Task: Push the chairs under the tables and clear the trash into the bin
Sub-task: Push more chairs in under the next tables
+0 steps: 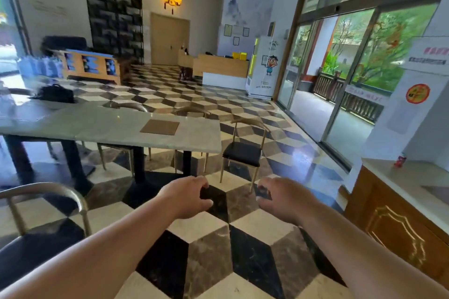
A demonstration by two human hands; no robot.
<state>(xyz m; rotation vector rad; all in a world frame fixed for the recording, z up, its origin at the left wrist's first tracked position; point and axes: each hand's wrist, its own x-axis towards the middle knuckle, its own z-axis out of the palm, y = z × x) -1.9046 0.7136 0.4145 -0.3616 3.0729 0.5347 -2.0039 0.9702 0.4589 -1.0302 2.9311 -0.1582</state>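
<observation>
A long grey marble table (116,131) runs across the left half of the view. At its right end a black-seated chair (243,153) with gold legs stands pulled out on the floor. Two more chairs (126,107) are tucked in on the table's far side. Another chair (43,226) with a curved metal back stands at the lower left, on my side of the table. My left hand (188,198) and my right hand (279,199) reach forward over the floor, fingers curled and apart, holding nothing. A red can (400,160) stands on the counter at the right.
A brown mat (159,127) and a black bag (56,93) lie on the table. A wooden cabinet with a pale counter (413,184) lines the right wall. Glass sliding doors (340,75) stand behind it. A reception desk (223,65) and wooden bench (92,65) stand at the back. Checkered floor lies between.
</observation>
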